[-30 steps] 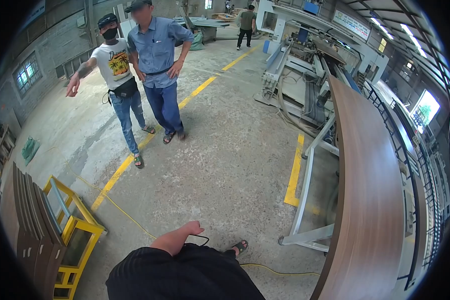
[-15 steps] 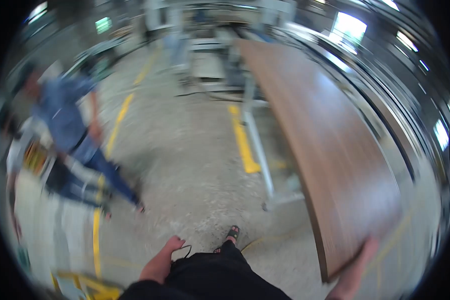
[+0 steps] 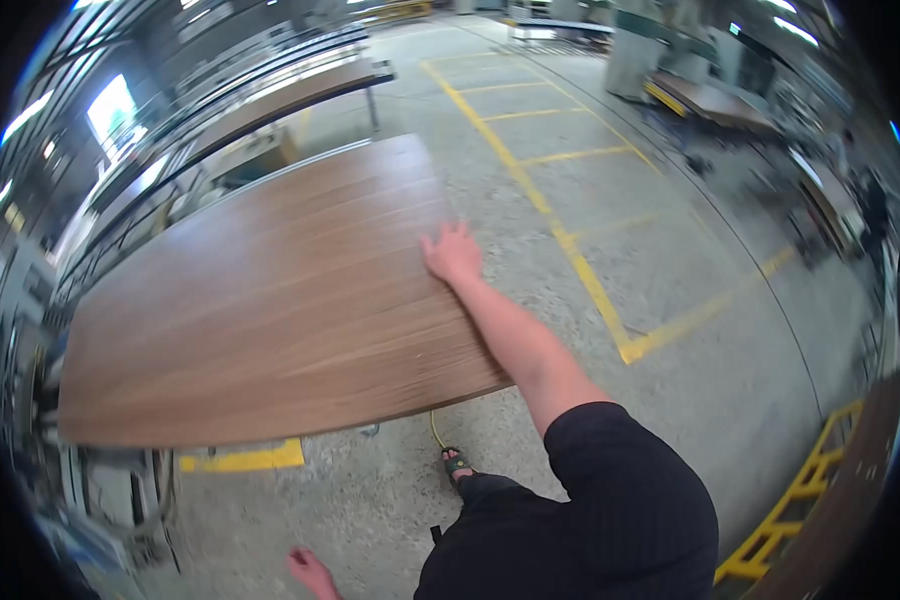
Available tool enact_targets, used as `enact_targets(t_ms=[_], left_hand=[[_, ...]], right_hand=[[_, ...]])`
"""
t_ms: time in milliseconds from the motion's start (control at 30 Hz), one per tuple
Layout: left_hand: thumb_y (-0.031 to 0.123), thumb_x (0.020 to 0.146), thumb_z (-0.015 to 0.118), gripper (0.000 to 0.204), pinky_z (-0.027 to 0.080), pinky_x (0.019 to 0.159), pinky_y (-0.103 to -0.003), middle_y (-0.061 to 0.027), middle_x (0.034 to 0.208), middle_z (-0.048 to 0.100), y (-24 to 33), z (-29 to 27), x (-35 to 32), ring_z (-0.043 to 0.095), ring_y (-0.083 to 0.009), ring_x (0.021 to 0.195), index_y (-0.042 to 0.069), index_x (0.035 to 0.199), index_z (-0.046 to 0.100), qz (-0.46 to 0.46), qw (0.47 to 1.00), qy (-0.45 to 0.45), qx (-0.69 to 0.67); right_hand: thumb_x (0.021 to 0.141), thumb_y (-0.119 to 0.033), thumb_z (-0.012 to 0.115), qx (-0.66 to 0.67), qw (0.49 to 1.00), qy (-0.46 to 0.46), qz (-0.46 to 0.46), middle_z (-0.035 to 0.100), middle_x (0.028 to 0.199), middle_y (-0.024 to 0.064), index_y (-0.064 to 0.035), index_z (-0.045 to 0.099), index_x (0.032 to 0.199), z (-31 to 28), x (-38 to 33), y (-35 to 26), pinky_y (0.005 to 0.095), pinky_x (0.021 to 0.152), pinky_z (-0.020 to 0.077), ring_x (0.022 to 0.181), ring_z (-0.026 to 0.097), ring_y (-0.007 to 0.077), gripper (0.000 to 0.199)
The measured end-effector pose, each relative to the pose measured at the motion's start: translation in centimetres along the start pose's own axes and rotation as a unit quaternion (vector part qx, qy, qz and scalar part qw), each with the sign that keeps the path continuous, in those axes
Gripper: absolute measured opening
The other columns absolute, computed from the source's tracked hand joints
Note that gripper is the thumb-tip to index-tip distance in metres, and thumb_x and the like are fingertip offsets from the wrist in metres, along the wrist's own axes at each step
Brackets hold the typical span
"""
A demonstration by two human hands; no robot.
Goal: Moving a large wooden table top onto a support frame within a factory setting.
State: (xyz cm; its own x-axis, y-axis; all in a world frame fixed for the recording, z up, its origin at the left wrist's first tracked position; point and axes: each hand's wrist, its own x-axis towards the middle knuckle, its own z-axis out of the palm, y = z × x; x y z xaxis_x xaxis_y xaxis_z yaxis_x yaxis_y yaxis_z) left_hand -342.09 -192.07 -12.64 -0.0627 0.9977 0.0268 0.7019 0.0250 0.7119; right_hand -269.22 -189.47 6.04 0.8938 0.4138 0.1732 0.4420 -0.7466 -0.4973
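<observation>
**Right hand flat on big wood panel, left hand hanging free**

Landmark: the brown wood-grain panel (image 3: 260, 300), lying flat on a metal frame, filling the left-centre of the view.

Near the person, below the panel's near edge: left hand (image 3: 313, 573) hangs low at the bottom edge of the picture, well apart from the panel, fingers loose and open, holding nothing. A sandalled foot (image 3: 457, 465) and a thin yellow cable (image 3: 435, 430) sit on the concrete floor (image 3: 670, 300) just under the panel's near right corner. Yellow painted patch (image 3: 242, 458) on the floor right below the near edge.

At the panel: right hand (image 3: 453, 255) is laid palm-down on the panel's right edge, fingers spread and extended, thumb toward the person. It presses or steadies, not a closed grip; whether the fingertips curl over the edge cannot be told. Right arm is stretched out nearly straight from the shoulder, forearm crossing the near right corner of the panel.

Step, as a judgement: steadying or sliding the panel on its support. Next move likely needs the free left hand brought up to the near edge for two-hand control, since the panel is wide and one palm gives little hold.

Beyond the panel: yellow floor lines (image 3: 530, 180) to its right, more panels on racks (image 3: 300, 90) behind it, a yellow metal frame (image 3: 800, 500) far right of it.
</observation>
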Motion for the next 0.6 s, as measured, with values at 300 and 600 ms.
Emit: enact_targets(t_ms=[300, 600], left_hand=[[0.027, 0.105, 0.059, 0.04, 0.051, 0.095, -0.041, -0.0221, 0.123, 0.064, 24.5, 6.1, 29.0, 0.065, -0.0332, 0.111, -0.006, 0.128, 0.058, 0.296, 0.947, 0.125, -0.018], [0.039, 0.103, 0.059, 0.045, 0.051, 0.094, -0.047, -0.0206, 0.119, 0.068, 32.8, 15.4, 34.2, 0.065, -0.0382, 0.111, -0.002, 0.121, 0.065, 0.331, 0.927, 0.128, 0.125]], right_hand=[[0.099, -0.053, 0.055, 0.025, 1.0, 0.0, 0.014, 0.047, 0.146, 0.0287, -0.006, 0.049, 0.147, 0.7, 0.0, 1.5, 0.0524, 0.103, 0.0493, 0.125, 0.056, 0.0449, 0.068], [0.098, -0.052, 0.058, 0.058, 0.998, 0.001, 0.031, 0.047, 0.144, 0.0285, -0.0039, 0.045, 0.149, 0.5, 0.4, 3.4, 0.0542, 0.103, 0.0469, 0.126, 0.055, 0.0434, 0.072]])
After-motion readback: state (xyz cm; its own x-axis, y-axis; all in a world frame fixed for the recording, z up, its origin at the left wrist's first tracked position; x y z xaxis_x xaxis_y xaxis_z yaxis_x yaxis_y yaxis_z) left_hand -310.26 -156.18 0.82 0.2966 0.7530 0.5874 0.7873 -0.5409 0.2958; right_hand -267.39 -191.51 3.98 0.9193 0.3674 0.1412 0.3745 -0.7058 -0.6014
